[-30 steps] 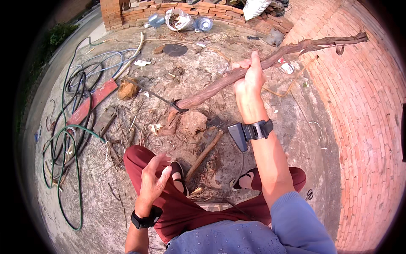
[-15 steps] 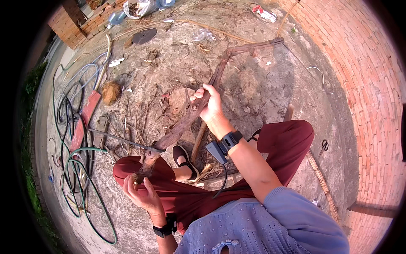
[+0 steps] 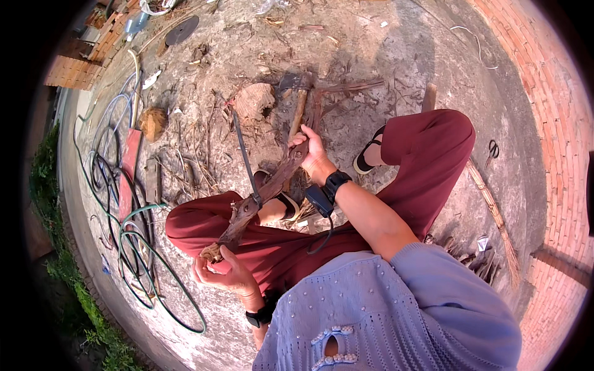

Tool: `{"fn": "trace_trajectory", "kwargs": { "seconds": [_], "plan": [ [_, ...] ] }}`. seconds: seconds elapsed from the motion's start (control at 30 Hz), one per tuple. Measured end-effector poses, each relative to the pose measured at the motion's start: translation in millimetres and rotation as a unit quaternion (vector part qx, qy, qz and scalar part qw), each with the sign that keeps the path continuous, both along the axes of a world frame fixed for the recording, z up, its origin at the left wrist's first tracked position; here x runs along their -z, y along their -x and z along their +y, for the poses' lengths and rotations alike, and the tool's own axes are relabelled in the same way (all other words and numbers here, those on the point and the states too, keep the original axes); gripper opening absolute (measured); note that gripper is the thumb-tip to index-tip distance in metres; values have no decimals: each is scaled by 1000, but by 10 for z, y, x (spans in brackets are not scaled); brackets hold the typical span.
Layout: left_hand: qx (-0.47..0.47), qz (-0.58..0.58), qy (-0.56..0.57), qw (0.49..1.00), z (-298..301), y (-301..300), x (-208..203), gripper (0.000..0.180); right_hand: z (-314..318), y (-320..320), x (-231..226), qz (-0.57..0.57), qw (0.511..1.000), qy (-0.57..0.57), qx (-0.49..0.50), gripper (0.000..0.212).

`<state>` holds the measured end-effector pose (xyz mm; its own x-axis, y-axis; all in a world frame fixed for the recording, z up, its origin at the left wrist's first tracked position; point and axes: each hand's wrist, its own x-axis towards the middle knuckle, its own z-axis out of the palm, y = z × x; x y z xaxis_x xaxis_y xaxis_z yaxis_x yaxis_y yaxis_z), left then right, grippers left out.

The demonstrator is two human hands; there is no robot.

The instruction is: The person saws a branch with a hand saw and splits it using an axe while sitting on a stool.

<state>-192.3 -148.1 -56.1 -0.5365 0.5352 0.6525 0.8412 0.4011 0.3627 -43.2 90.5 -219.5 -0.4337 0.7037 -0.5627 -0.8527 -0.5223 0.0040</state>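
My right hand [image 3: 311, 154] is wrapped round the middle of a thick, gnarled tree branch [image 3: 288, 166]. The branch slants from beyond that hand down over my left thigh, and its far part bends off to the right. At its pale, broken near end, my left hand [image 3: 232, 278] cups it between thumb and curled fingers. A thin dark strip [image 3: 245, 153] meets the branch between the hands and sticks out away from me; how it is attached cannot be made out. Beyond the right hand lies a hatchet-like tool [image 3: 299, 111] with a wooden handle and dark head, partly behind the branch.
A wood block [image 3: 253, 101] stands ahead among scattered twigs. Left are tangled hoses [image 3: 127, 241], a red board [image 3: 129, 176] and a brown husk-like lump [image 3: 153, 123]. Right are scissors [image 3: 492, 150], a straw broom [image 3: 495, 213] and a brick wall [image 3: 547, 123].
The branch has come closer to me, its far end dropping lower in view. The dark strip has swung from pointing left to pointing ahead. My view has shifted, showing the hatchet-like tool's head.
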Motion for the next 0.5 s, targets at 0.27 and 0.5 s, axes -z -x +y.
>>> {"fn": "trace_trajectory", "kwargs": {
  "seconds": [0.27,0.5],
  "plan": [
    [105,-436,-61,892,-235,174,71,53,-154,-214,69,109,991,46,60,38],
    [265,-620,-113,730,-112,21,55,66,-126,-31,-530,122,991,17,52,30]
  ]
}}
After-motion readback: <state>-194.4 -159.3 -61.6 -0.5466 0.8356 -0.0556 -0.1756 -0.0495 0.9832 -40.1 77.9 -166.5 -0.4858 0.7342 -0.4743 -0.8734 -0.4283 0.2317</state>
